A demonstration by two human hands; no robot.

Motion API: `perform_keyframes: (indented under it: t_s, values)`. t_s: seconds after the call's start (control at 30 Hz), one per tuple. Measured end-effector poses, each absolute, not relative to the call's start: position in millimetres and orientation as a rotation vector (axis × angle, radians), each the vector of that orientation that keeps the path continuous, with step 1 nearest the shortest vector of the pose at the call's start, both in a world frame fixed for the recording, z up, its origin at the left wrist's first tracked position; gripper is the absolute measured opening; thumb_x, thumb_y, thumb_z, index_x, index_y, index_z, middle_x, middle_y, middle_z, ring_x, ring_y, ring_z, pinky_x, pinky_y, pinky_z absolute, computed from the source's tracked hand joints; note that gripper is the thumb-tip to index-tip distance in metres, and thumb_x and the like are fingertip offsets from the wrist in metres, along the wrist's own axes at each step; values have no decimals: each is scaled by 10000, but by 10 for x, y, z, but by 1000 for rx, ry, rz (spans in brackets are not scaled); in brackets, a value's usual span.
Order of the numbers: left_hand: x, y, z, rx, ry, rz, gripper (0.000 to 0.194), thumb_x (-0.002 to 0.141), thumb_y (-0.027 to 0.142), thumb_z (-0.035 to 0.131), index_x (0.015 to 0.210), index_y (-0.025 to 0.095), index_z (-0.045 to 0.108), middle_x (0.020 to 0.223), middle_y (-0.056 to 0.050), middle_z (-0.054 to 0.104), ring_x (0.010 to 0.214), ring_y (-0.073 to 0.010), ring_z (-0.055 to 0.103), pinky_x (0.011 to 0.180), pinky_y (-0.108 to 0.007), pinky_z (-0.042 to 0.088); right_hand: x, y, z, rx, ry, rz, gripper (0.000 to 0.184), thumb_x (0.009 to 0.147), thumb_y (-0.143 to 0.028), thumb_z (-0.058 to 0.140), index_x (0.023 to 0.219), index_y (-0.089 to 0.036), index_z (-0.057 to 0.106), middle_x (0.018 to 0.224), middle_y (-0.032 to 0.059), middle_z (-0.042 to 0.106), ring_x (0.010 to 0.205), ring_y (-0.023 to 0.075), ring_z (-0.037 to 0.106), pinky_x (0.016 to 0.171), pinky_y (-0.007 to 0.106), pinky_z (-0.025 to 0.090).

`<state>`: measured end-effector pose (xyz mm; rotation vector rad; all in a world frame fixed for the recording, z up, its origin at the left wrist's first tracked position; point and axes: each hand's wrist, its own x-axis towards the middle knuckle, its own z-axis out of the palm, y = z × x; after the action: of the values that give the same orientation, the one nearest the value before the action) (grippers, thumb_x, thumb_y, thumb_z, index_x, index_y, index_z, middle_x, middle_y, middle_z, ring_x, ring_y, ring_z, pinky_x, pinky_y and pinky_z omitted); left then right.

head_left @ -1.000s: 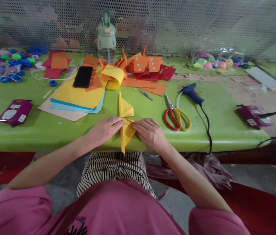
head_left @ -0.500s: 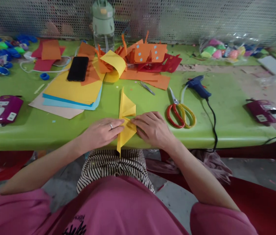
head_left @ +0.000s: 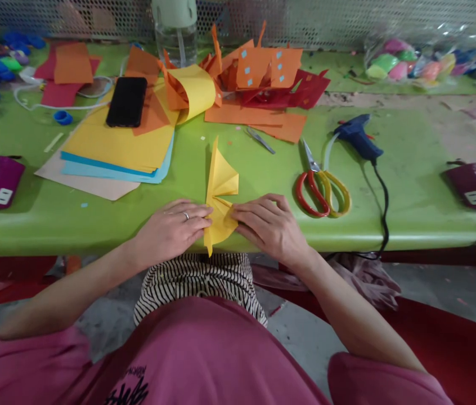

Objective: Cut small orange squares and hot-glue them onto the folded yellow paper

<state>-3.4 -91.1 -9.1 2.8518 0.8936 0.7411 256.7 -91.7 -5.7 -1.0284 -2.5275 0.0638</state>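
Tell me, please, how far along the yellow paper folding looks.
Already formed: the creased yellow paper piece has a long folded edge and a fanned upper section. In hand: the left hand touches that edge; the right hand touches the lower section's outer side. Left, perhaps: shaping that lower section and any joining, as a gap separates the sections and the blue glue gun lies unheld.

Seemingly a craft workspace, green table (head_left: 407,197), coloured paper (head_left: 115,140), scissors (head_left: 314,169), glue gun (head_left: 358,135)
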Motion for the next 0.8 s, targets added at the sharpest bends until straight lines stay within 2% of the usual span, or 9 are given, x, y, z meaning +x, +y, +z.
perform_keyframes:
  t_s: [0.13, 0.27, 0.43, 0.6, 0.7, 0.8]
  values:
    - [-10, -880, -34, 2721, 927, 716, 225, 1025, 245, 454, 1026, 151, 658, 1070, -73, 765, 976, -189, 723, 891, -340, 571, 2575, -925, -71, -1057, -2472, 146, 168, 990, -302, 558, 1082, -238, 683, 1127, 27, 766, 992, 190, 667, 898, 374, 408]
    - [13, -843, -12, 2561, 1140, 649, 265, 1021, 347, 475, 1017, 146, 647, 923, -70, 765, 834, -185, 726, 739, -297, 563, 2560, -901, -84, -1123, -2427, 158, 187, 984, -308, 564, 1123, -221, 654, 980, 39, 772, 905, 203, 661, 886, 382, 408]
    - [24, -823, 35, 2468, 1182, 686, 286, 1007, 379, 501, 993, 152, 674, 847, -50, 764, 748, -168, 714, 660, -263, 528, 2534, -881, -75, -1119, -2353, 211, 117, 975, -306, 587, 1021, -220, 652, 937, 18, 772, 855, 184, 666, 875, 369, 420]
    - [-6, -832, 67, 2499, 1060, 652, 275, 1000, 346, 518, 965, 143, 699, 919, -66, 779, 831, -186, 728, 734, -294, 536, 2539, -905, -52, -1118, -2360, 280, 124, 966, -309, 597, 926, -223, 676, 1049, 38, 771, 912, 192, 666, 901, 392, 431]
    - [-45, -861, 62, 2596, 979, 601, 195, 985, 298, 550, 970, 171, 698, 1083, -59, 772, 960, -190, 724, 887, -343, 522, 2563, -934, -68, -1106, -2390, 248, 116, 959, -297, 607, 919, -231, 694, 1100, 41, 766, 942, 197, 672, 935, 412, 431]
    - [-69, -916, 37, 2753, 916, 541, 171, 990, 207, 523, 975, 195, 693, 1195, -36, 745, 1058, -184, 708, 1054, -413, 450, 2582, -964, -96, -1070, -2395, 163, 88, 946, -287, 634, 980, -246, 703, 1134, 36, 764, 982, 198, 683, 1009, 435, 404]
